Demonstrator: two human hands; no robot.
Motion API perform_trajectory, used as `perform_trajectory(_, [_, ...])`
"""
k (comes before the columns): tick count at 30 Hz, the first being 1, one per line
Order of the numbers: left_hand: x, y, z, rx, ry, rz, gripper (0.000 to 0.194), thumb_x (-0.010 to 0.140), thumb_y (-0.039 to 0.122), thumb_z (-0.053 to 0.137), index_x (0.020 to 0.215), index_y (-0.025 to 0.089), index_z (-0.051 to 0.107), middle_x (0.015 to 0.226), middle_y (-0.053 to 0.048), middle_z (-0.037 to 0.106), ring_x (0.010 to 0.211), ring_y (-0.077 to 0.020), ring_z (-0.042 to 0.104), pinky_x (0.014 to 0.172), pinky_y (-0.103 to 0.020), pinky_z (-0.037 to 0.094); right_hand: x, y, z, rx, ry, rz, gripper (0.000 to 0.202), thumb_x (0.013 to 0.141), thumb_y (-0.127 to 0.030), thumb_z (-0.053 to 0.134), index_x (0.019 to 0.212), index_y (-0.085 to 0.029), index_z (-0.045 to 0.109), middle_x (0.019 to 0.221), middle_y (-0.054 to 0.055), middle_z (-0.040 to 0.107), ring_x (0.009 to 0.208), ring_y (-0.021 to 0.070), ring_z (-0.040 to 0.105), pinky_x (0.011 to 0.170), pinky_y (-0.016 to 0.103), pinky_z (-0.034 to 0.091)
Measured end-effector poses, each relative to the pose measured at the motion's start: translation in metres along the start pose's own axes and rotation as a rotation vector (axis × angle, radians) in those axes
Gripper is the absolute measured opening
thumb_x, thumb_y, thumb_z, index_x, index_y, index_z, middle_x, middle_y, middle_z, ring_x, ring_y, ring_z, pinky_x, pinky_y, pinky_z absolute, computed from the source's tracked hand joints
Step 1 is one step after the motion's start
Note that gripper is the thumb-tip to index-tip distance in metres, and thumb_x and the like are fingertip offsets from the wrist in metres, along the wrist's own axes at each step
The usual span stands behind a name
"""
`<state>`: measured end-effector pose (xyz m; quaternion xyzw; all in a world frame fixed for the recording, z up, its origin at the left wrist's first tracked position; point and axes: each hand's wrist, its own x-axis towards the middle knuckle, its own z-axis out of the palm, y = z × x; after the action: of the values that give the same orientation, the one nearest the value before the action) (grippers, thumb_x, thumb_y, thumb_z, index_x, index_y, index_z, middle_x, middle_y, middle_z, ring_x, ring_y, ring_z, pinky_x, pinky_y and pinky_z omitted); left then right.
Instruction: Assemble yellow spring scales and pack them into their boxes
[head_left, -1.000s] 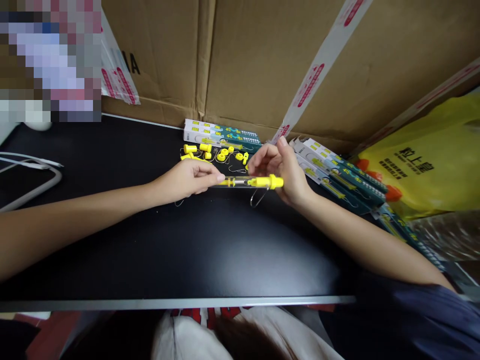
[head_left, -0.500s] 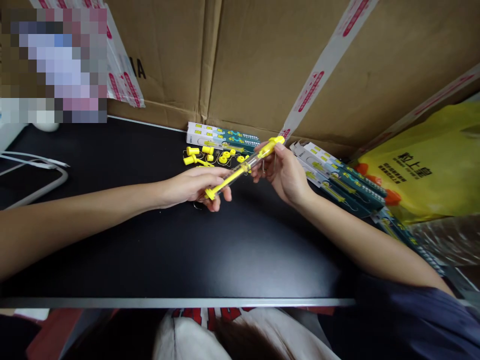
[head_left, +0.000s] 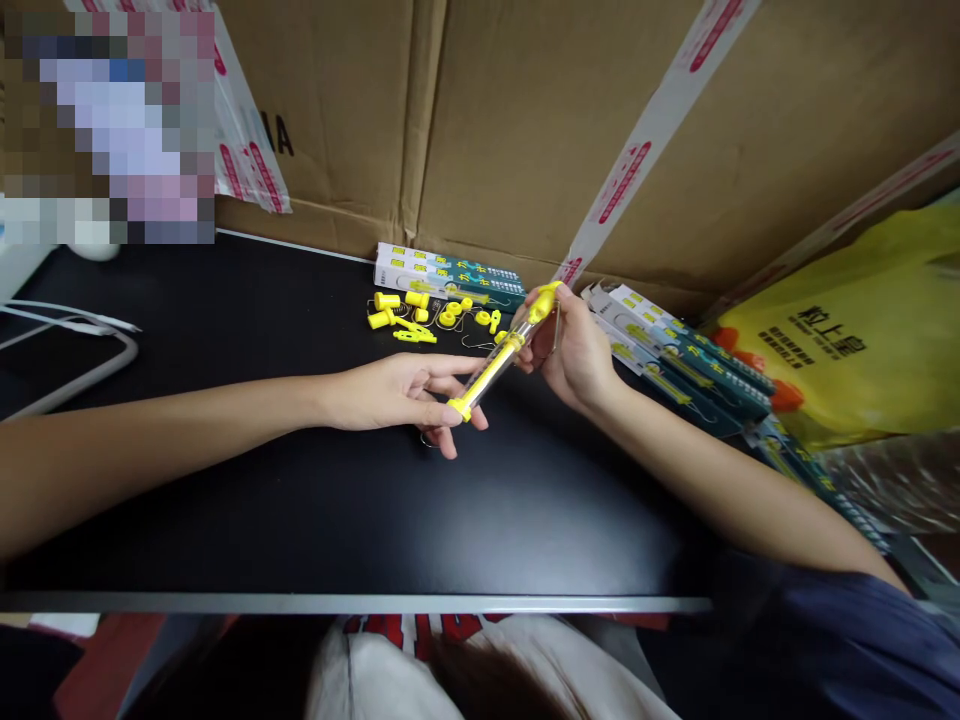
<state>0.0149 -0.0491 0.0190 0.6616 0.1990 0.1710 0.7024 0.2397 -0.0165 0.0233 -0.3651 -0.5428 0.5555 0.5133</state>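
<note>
A clear tubular spring scale (head_left: pixel 491 372) with yellow ends slants between my two hands above the black table. My left hand (head_left: pixel 411 395) pinches its lower yellow end between thumb and fingers, and a thin metal hook pokes out below those fingers. Around the upper yellow end, my right hand (head_left: pixel 574 350) is closed, with a metal wire loop hanging beside its palm. Behind the hands lie several loose yellow plastic parts (head_left: pixel 386 318), along with small springs and wire hooks (head_left: pixel 478 342).
A printed box (head_left: pixel 442 275) stands behind the loose parts, against a large cardboard carton (head_left: pixel 510 130). More printed boxes (head_left: pixel 682 350) lie at the right, beside a yellow bag (head_left: pixel 870 330). White cables (head_left: pixel 82 325) cross the table's left side. The table edge (head_left: pixel 360 604) runs near my body.
My left hand has moved right and toward me with the lower end of the spring scale. The scale now slants more steeply, and its upper end has tipped in my right hand.
</note>
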Motion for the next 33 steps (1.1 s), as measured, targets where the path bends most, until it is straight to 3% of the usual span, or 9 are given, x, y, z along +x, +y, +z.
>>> perform_trajectory(5, [0.000,-0.008,0.005,0.200,0.095,0.037,0.074,0.085,0.028,0.064,0.150,0.023,0.029,0.099,-0.008,0.069,0.061,-0.0097,0.065,0.063,-0.024,0.053,-0.002,-0.003,0.003,-0.037,-0.014,0.035,0.046,0.087,-0.068,0.043,0.086,-0.023,0.053,0.063,-0.002,0.058,0.057,0.0140,0.058,0.049,0.026,0.045])
perform_trajectory(9, [-0.001,-0.008,0.004,0.493,0.293,0.087,0.068,0.085,0.026,0.062,0.147,0.025,0.036,0.101,-0.004,0.065,0.055,-0.0048,0.059,0.056,-0.019,0.049,-0.001,-0.011,0.003,-0.123,-0.030,-0.009,0.051,0.085,-0.070,0.044,0.093,-0.023,0.060,0.080,0.003,0.065,0.079,0.0177,0.064,0.060,0.028,0.049])
perform_trajectory(13, [-0.003,-0.002,0.006,0.640,0.412,0.114,0.062,0.084,0.025,0.062,0.143,0.027,0.042,0.104,-0.004,0.064,0.055,-0.0042,0.057,0.057,-0.018,0.048,0.003,-0.013,-0.003,-0.170,0.003,-0.079,0.052,0.082,-0.071,0.050,0.092,-0.022,0.063,0.079,0.003,0.064,0.071,0.0155,0.061,0.051,0.026,0.044])
perform_trajectory(19, [-0.002,-0.008,0.014,0.371,0.359,0.041,0.069,0.084,0.025,0.062,0.146,0.024,0.031,0.120,-0.010,0.059,0.065,-0.0074,0.067,0.069,-0.025,0.056,0.005,-0.015,-0.006,-0.137,-0.012,-0.041,0.052,0.079,-0.070,0.055,0.098,-0.022,0.062,0.068,-0.001,0.056,0.050,0.0100,0.049,0.039,0.024,0.034])
perform_trajectory(23, [-0.001,-0.012,0.017,0.208,0.285,-0.025,0.074,0.083,0.026,0.063,0.147,0.027,0.026,0.120,-0.011,0.060,0.070,-0.0124,0.070,0.054,-0.021,0.054,0.006,-0.018,-0.009,-0.103,-0.021,-0.074,0.049,0.079,-0.069,0.057,0.097,-0.024,0.061,0.067,-0.002,0.054,0.051,0.0107,0.051,0.041,0.025,0.039])
perform_trajectory(27, [-0.001,-0.008,0.020,0.185,0.275,-0.103,0.072,0.082,0.028,0.065,0.145,0.027,0.029,0.115,-0.011,0.063,0.068,-0.0151,0.071,0.040,-0.016,0.047,0.013,-0.020,-0.016,-0.083,0.043,-0.116,0.047,0.079,-0.069,0.057,0.092,-0.023,0.061,0.064,-0.002,0.052,0.049,0.0109,0.049,0.044,0.028,0.043])
perform_trajectory(33, [-0.001,-0.003,0.022,0.196,0.265,-0.124,0.073,0.080,0.030,0.068,0.143,0.028,0.032,0.111,-0.010,0.064,0.063,-0.0147,0.070,0.036,-0.014,0.043,0.015,-0.020,-0.020,-0.118,0.084,-0.095,0.048,0.079,-0.070,0.055,0.093,-0.025,0.062,0.064,0.000,0.055,0.050,0.0124,0.051,0.045,0.029,0.046])
